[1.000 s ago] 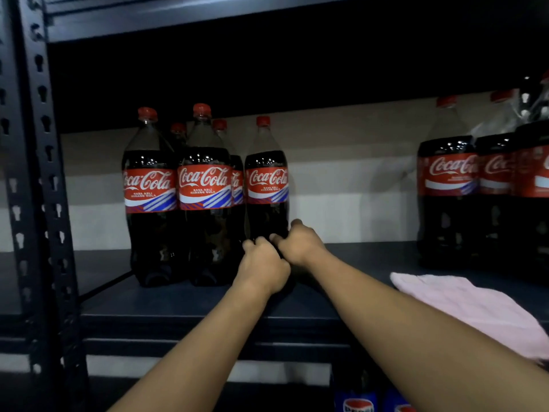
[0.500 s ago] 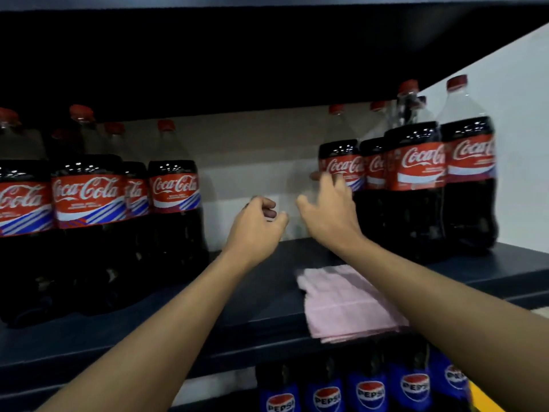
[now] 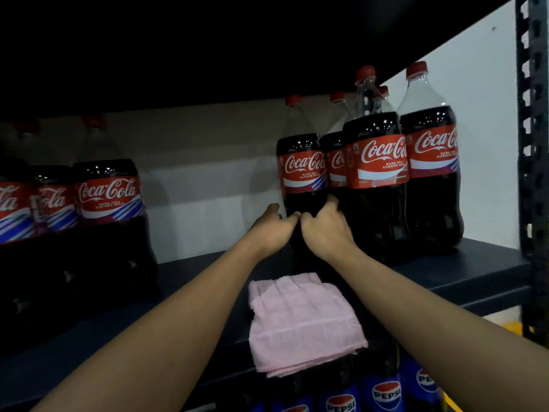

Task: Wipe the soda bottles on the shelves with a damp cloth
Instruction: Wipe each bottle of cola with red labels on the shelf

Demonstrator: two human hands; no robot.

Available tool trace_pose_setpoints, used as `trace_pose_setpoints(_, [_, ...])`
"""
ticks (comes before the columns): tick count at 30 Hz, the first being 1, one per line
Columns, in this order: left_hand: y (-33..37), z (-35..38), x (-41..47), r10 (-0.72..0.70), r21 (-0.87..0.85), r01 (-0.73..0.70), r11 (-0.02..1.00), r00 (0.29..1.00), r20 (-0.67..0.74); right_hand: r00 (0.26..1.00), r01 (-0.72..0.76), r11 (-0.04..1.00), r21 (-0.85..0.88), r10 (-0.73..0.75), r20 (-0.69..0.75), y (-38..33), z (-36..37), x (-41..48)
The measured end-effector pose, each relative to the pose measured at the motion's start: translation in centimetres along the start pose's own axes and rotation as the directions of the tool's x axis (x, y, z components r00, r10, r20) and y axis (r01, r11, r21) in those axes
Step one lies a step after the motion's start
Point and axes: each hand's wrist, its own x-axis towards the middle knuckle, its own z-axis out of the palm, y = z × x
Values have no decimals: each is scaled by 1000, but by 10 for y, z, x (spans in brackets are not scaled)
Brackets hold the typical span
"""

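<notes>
Both grips are on 1 Coca-Cola bottle [image 3: 303,171], the leftmost of the right-hand cluster [image 3: 375,162] on the shelf [image 3: 475,263]. The left grip [image 3: 274,230] curls round its lower body from the left, thumb raised along the side. The right grip [image 3: 325,233] does the same from the right, and the fingertips of the 2 nearly meet across the dark front, below the red label. The bottle stands upright, touching its neighbour. The pink cloth [image 3: 300,322] lies folded on the front edge of the shelf, between the forearms, and neither grip holds it.

The step in hand looks like drawing this bottle out of the cluster so it can be wiped. To do it well, keep the hold low and even. Bring the bottle straight forward and left, into the bare stretch of shelf between the cluster and the left group of bottles [image 3: 108,197]. The bottle is full and tall, so a pull near the top would likely tip it, and its close neighbours could be dragged along. Set it down behind the cloth, not on it. Then free 1 grip for the cloth while the other steadies the bottle.
</notes>
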Motion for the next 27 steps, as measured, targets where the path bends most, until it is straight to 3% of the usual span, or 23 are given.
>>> trace_pose_setpoints(9, [-16,-13,-4,-13,-90,10,996,999,-37,998,64,996,-66,-62,29,-1,-3,-1])
trace_pose_setpoints(20, [-54,-92,-74,-29,-38,23,999,987,-160,900,260,959,-112,-198,389,-61,13,-30])
trace_pose_setpoints(27, [-73,-126,-132,24,-187,-65,980,977,-210,863,337,939,-67,-279,421,-90,24,-70])
